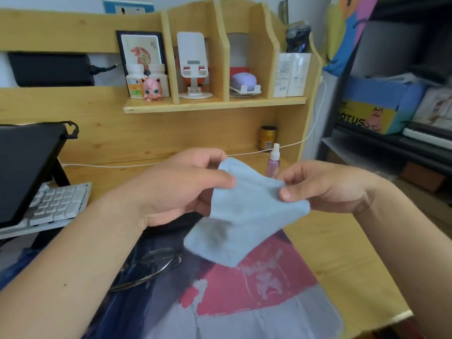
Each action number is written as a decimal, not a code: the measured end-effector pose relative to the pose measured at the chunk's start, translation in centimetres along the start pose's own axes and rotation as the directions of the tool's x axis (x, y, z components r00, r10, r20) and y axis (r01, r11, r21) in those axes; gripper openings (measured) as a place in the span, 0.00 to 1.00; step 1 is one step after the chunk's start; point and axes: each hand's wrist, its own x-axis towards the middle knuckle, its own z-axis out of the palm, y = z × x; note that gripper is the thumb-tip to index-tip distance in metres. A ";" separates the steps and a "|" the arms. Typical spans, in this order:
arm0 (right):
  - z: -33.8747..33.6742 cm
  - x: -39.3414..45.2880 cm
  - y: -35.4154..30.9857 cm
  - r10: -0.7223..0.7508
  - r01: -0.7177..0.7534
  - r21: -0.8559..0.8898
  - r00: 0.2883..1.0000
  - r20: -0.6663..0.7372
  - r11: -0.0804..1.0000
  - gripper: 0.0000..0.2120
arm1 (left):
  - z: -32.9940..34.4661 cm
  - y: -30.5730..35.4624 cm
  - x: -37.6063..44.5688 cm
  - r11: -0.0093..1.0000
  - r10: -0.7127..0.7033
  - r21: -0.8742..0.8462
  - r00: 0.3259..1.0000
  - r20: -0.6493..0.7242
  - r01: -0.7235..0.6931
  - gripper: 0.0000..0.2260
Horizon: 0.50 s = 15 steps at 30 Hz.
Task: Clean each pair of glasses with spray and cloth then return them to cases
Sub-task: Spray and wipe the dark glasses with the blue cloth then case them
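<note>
Both hands hold the blue cloth (247,211) above the table (342,260): left hand (181,187) pinches its upper edge, right hand (325,187) its right edge. Glasses (151,265) lie below; spray bottle (273,161) stands behind.

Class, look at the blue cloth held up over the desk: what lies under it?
Below the blue cloth, held by left hand and right hand, lies a printed desk mat; glasses rest beside. The mat directly beneath is hidden.
</note>
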 end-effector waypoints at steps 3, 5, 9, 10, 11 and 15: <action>-0.1 -1.8 0.5 -0.149 0.146 0.126 0.989 0.011 0.981 0.16 | 0.5 0.7 -0.7 1.000 0.000 0.015 1.000 0.022 0.000 0.12; 0.2 -2.8 -0.3 -0.230 0.224 0.228 0.973 0.002 0.948 0.16 | 0.6 1.5 -1.3 0.999 0.023 -0.049 0.999 0.035 -0.021 0.10; 1.5 -4.4 -2.1 -0.268 0.275 0.201 0.961 -0.062 0.940 0.11 | 0.3 2.8 -2.9 0.994 0.061 -0.094 0.997 0.043 -0.056 0.09; 1.8 -4.4 -2.3 -0.240 0.251 0.174 0.967 -0.084 0.952 0.09 | 0.2 2.6 -3.1 0.996 0.054 -0.074 0.997 0.049 -0.050 0.09; 2.1 -4.2 -2.1 -0.197 0.211 0.150 0.975 -0.103 0.966 0.09 | 0.2 2.1 -3.3 0.998 0.029 -0.051 0.999 0.044 -0.027 0.08; 3.0 -1.1 2.2 0.064 -0.050 0.074 0.977 -0.203 0.996 0.13 | -0.3 -3.0 -2.5 0.965 -0.180 0.187 0.983 -0.024 0.182 0.05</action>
